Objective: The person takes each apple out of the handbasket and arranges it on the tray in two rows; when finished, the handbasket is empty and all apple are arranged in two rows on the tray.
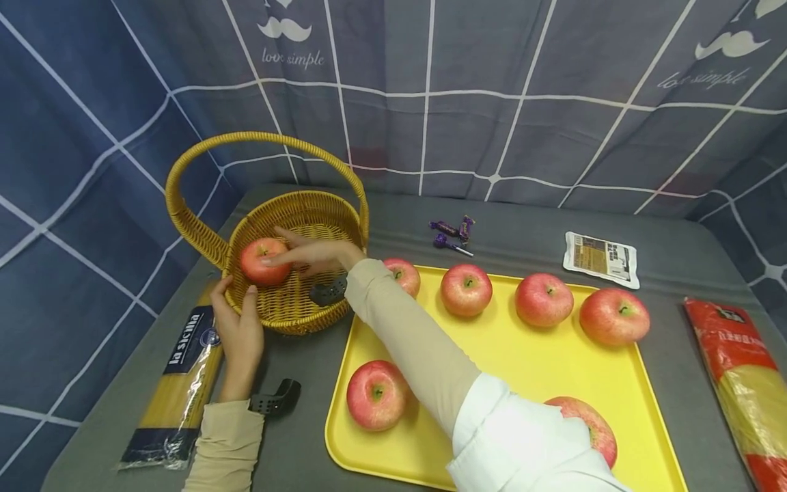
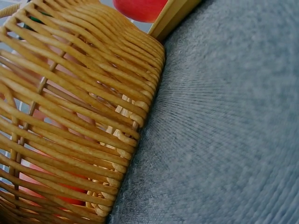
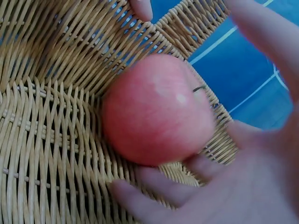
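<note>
A red apple [image 1: 263, 262] lies inside the yellow wicker basket [image 1: 301, 322], against its left wall. My right hand [image 1: 316, 254] reaches into the basket beside this apple. In the right wrist view its fingers [image 3: 147, 203] lie extended along the apple's lower side, and the thumb is spread away from it. My left hand [image 1: 241, 336] holds the basket's near-left rim, with one fingertip over the edge. The left wrist view shows the basket's woven outer wall [image 2: 88, 93], and red shows through its gaps.
A yellow tray [image 1: 492, 383] right of the basket bears several apples [image 1: 466, 290]. A pasta pack [image 1: 178, 383] lies left of the basket. Purple-wrapped candies [image 1: 451, 230] and a white packet [image 1: 601, 260] lie behind the tray, a red-yellow bag [image 1: 740, 383] at far right.
</note>
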Tool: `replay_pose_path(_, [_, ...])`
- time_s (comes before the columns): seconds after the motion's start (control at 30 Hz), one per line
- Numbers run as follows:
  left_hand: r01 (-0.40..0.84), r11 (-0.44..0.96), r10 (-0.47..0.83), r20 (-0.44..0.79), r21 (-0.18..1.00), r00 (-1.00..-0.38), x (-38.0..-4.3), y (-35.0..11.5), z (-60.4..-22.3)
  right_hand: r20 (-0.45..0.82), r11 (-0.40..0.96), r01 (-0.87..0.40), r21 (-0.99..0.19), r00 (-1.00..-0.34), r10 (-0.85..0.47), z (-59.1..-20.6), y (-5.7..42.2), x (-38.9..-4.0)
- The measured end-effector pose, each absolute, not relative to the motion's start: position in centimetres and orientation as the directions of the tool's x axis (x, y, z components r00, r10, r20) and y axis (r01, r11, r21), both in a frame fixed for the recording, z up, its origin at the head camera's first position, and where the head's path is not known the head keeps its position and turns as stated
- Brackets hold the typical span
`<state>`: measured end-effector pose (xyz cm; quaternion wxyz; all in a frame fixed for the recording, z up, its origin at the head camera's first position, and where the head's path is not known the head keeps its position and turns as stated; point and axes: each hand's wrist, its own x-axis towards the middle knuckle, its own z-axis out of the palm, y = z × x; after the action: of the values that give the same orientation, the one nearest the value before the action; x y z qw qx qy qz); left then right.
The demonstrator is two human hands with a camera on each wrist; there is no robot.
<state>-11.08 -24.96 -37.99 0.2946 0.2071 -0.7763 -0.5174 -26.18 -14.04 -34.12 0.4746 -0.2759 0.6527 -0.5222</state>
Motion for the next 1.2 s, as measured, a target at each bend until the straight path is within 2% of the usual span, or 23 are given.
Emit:
replay_pose_path(0.1, [-0.024,0.375,-0.634,0.238,0.927,-0.736,-11.1,-25.0,-37.9,-0.338,0.316,0.121,-0.941,-0.279,-0.899,-34.1,-14.0,-25.8])
replay_pose_path(0.27, [-0.017,0.375,-0.635,0.243,0.927,-0.733,-11.1,-24.8,-37.8,-0.312,0.314,-0.01,-0.949,-0.084,-0.946,-34.4,-13.9,-25.6])
replay_pose_path(0.33, [-0.013,0.375,-0.634,0.246,0.927,-0.733,-11.1,-24.7,-37.9,-0.322,0.325,-0.081,-0.942,-0.052,-0.945,-34.5,-13.7,-25.6])
replay_pose_path(0.43, [-0.016,0.373,-0.635,0.243,0.928,-0.733,-11.1,-24.7,-37.9,-0.339,0.341,-0.108,-0.934,-0.036,-0.94,-34.6,-13.2,-25.7])
replay_pose_path(0.6, [-0.018,0.386,-0.642,0.254,0.922,-0.724,-11.3,-24.7,-38.1,-0.316,0.317,-0.042,-0.947,-0.044,-0.948,-34.2,-12.2,-25.5])
replay_pose_path(0.77, [-0.013,0.393,-0.646,0.266,0.92,-0.716,-11.4,-25.0,-38.3,-0.284,0.285,0.0,-0.958,-0.091,-0.954,-32.0,-10.5,-25.1])
replay_pose_path(0.9, [-0.007,0.392,-0.638,0.267,0.92,-0.722,-11.3,-25.2,-38.3,-0.219,0.228,-0.08,-0.97,-0.105,-0.97,-29.6,-7.9,-24.9])
replay_pose_path(0.97, [0.0,0.391,-0.63,0.268,0.92,-0.729,-11.2,-25.2,-38.3,-0.182,0.2,-0.138,-0.97,-0.134,-0.974,-28.4,-5.7,-24.7])
replay_pose_path(1.2, [0.014,0.383,-0.613,0.266,0.923,-0.744,-11.2,-25.0,-38.5,-0.123,0.235,-0.338,-0.911,-0.322,-0.939,-25.4,6.6,-23.4])
